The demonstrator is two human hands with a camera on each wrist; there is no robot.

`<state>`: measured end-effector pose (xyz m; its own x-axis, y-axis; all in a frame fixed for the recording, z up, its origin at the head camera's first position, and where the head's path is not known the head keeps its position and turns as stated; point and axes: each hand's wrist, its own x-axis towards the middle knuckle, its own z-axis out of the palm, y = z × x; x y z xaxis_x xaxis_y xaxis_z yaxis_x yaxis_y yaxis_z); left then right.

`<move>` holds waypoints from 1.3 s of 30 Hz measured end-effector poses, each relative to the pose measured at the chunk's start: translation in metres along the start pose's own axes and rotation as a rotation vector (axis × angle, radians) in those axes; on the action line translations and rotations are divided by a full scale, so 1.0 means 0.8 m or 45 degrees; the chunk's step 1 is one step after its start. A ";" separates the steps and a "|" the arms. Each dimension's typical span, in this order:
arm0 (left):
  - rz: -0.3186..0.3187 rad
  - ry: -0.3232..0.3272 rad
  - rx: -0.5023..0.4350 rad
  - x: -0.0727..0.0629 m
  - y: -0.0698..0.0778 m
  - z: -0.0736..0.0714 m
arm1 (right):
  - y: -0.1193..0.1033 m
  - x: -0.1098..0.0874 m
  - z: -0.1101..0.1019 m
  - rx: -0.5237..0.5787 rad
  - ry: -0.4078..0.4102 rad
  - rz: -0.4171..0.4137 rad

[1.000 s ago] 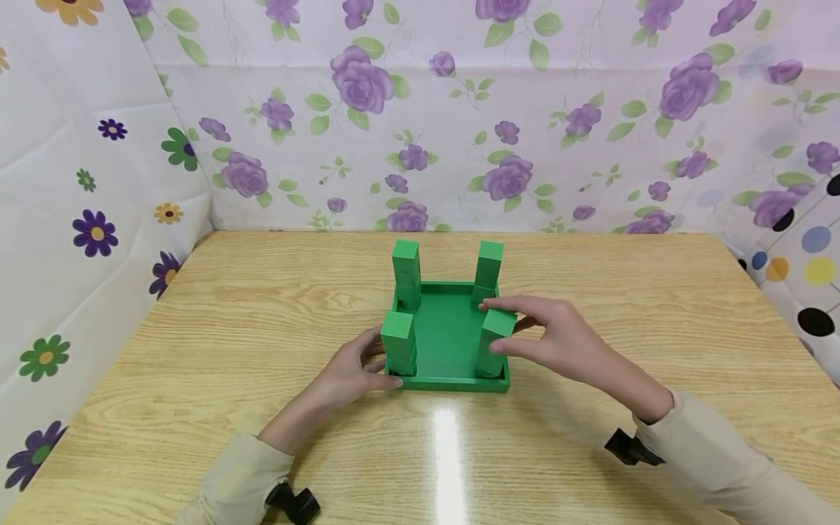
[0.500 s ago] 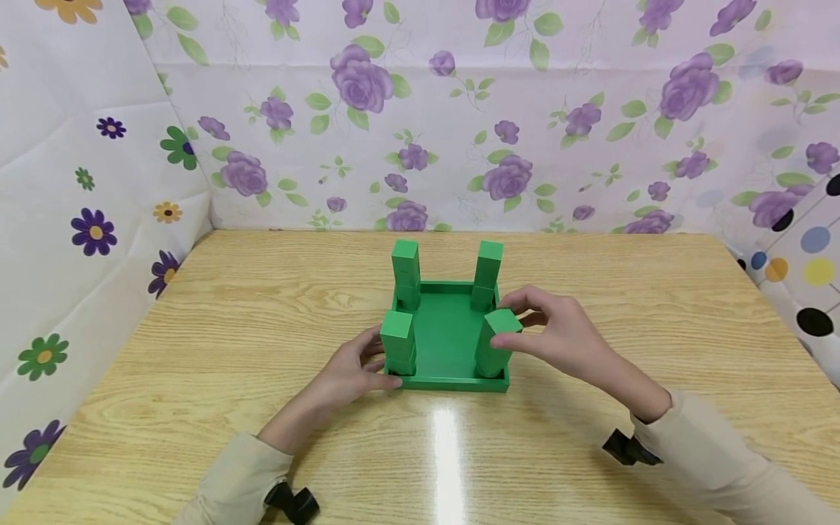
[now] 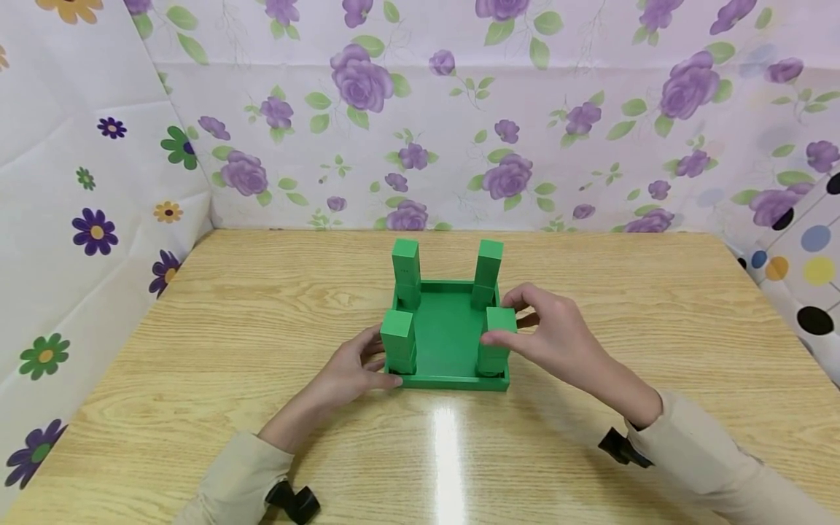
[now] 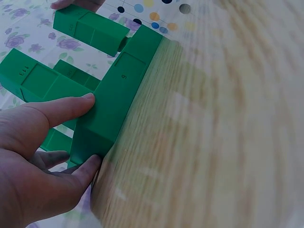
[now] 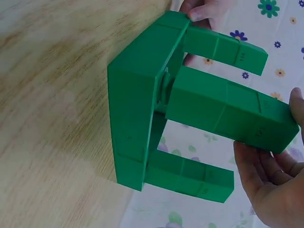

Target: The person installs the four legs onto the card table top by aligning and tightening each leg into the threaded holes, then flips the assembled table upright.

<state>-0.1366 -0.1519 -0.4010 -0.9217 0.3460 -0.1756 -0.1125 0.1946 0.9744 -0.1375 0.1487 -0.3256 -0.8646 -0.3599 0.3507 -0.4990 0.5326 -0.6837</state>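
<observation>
A square green tray (image 3: 448,339) with a raised rim lies on the table, a green post standing at each corner. My right hand (image 3: 558,332) grips the upper end of the near right post (image 3: 494,359), thumb in front and fingers behind. In the right wrist view, a small gap with a round part shows between this post (image 5: 228,107) and the tray (image 5: 135,111). My left hand (image 3: 348,372) holds the tray's near left corner beside the near left post (image 3: 398,343). Its thumb lies on the rim in the left wrist view; some fingers are hidden behind the tray.
The far left post (image 3: 407,270) and far right post (image 3: 488,266) rise from the back corners. Bare wooden table (image 3: 275,292) surrounds the tray. A flowered cloth (image 3: 420,109) hangs behind the table's back edge.
The near right post has turned and straightened from its tilt, its flat side now facing front. My right fingers have shifted around its top. My left hand and the tray stay in place.
</observation>
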 end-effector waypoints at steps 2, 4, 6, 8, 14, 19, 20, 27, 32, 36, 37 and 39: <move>-0.001 0.004 0.000 -0.001 0.000 0.000 | 0.000 0.000 -0.003 -0.003 -0.048 -0.021; -0.001 0.006 -0.005 -0.001 0.000 0.000 | 0.003 0.000 -0.008 0.042 -0.135 -0.024; -0.001 0.004 -0.008 -0.001 0.000 0.000 | 0.007 0.000 -0.015 0.124 -0.253 -0.017; 0.000 0.001 -0.010 -0.001 -0.001 -0.001 | 0.014 0.001 -0.023 0.233 -0.373 0.009; -0.003 0.005 -0.017 0.000 -0.002 -0.001 | 0.031 0.010 -0.035 0.524 -0.607 0.007; 0.014 -0.006 -0.004 0.000 -0.002 -0.002 | 0.037 0.017 -0.037 0.649 -0.676 0.013; 0.021 -0.010 0.001 0.000 -0.002 -0.002 | 0.037 0.018 -0.037 0.653 -0.676 0.024; 0.044 -0.025 0.018 0.002 -0.003 -0.002 | 0.036 0.017 -0.035 0.535 -0.592 0.136; 0.033 -0.018 0.013 0.002 -0.004 -0.001 | 0.033 0.016 -0.027 0.416 -0.484 0.142; 0.030 -0.013 0.014 0.002 -0.003 -0.001 | 0.028 0.013 -0.021 0.341 -0.393 0.102; 0.031 -0.012 0.012 0.001 -0.003 -0.001 | 0.026 0.012 -0.019 0.314 -0.363 0.098; 0.034 -0.012 0.009 0.001 -0.003 -0.002 | 0.022 0.010 -0.015 0.267 -0.293 0.103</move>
<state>-0.1376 -0.1533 -0.4031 -0.9208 0.3597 -0.1510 -0.0855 0.1918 0.9777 -0.1542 0.1647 -0.3272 -0.8530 -0.4993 0.1520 -0.3850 0.4055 -0.8290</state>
